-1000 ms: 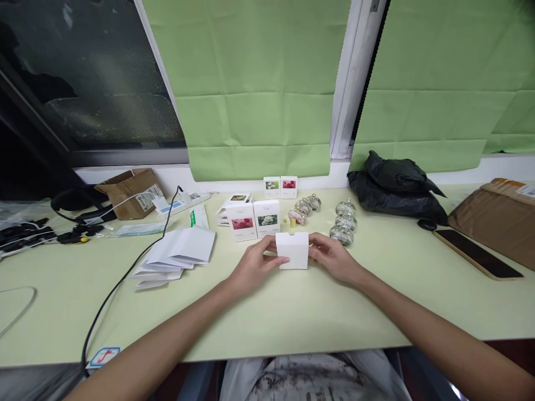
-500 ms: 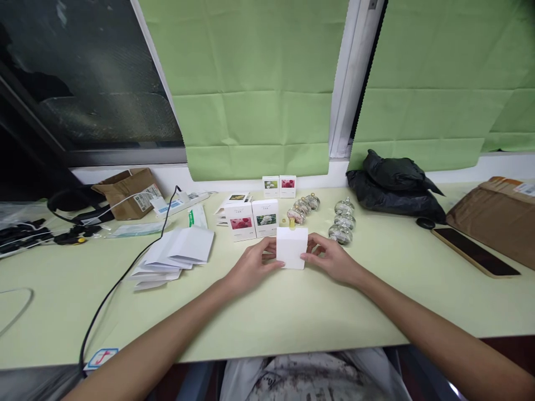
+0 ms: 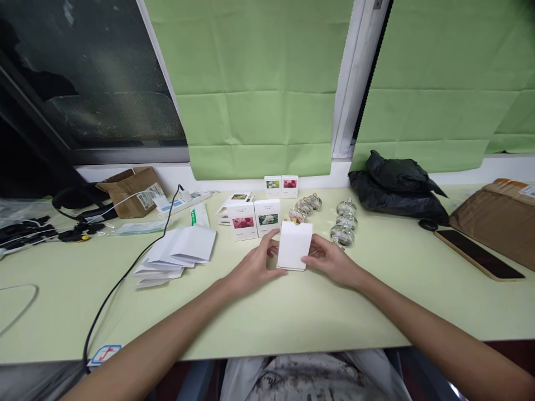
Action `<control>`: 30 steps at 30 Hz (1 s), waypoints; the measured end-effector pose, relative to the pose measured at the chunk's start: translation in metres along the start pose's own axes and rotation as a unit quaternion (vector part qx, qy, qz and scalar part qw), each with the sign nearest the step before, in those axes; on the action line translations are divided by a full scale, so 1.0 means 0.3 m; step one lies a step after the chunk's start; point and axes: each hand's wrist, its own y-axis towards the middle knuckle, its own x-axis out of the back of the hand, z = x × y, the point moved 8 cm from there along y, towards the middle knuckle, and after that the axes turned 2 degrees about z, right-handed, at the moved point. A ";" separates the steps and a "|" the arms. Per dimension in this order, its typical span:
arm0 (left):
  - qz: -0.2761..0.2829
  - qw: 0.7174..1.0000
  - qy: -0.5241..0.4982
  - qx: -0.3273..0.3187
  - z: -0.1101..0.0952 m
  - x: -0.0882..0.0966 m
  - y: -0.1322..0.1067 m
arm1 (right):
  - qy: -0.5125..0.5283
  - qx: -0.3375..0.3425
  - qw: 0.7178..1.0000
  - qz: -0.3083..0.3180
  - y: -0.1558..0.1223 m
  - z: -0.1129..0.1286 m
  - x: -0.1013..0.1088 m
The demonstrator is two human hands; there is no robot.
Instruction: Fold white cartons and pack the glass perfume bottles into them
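A plain white box (image 3: pixel 295 247) is between my hands, just above or on the tabletop. My left hand (image 3: pixel 254 263) curves round its left side, index finger near the top edge and thumb at the lower corner. My right hand (image 3: pixel 331 259) grips its right side, thumb on the front face. A sliver of gold shows over the box's top edge; the rest of it is hidden. Behind stand two white boxes printed with flowers, a pink one (image 3: pixel 243 221) and a white one (image 3: pixel 268 219). Round silvery glass bottles (image 3: pixel 343 235) lie to the right.
Flat folded white cartons (image 3: pixel 184 248) are piled at the left, beside a black cable (image 3: pixel 125 270). Farther back are two small flower boxes (image 3: pixel 281 186) and a brown carton (image 3: pixel 132 192). Black plastic bags (image 3: pixel 397 189), a phone (image 3: pixel 478 254) and a larger cardboard parcel (image 3: pixel 497 220) sit on the right.
The gold piece that stood above the white box is now almost covered by the box's raised top edge. My left index finger has moved up along the box.
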 end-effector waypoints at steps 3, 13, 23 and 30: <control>0.006 0.999 -0.046 -0.005 0.005 -0.015 0.002 | 0.110 -0.015 0.994 0.003 0.012 -0.023 -0.006; -0.001 0.984 -0.177 -0.008 0.009 -0.034 0.024 | 0.200 -0.043 0.979 -0.002 0.014 -0.027 -0.018; -0.027 0.984 -0.174 -0.008 0.041 -0.028 0.027 | 0.235 -0.046 0.968 -0.080 0.020 -0.033 0.021; -0.040 0.984 -0.173 0.004 0.047 -0.018 0.031 | 0.192 -0.034 0.977 -0.081 0.014 0.012 0.027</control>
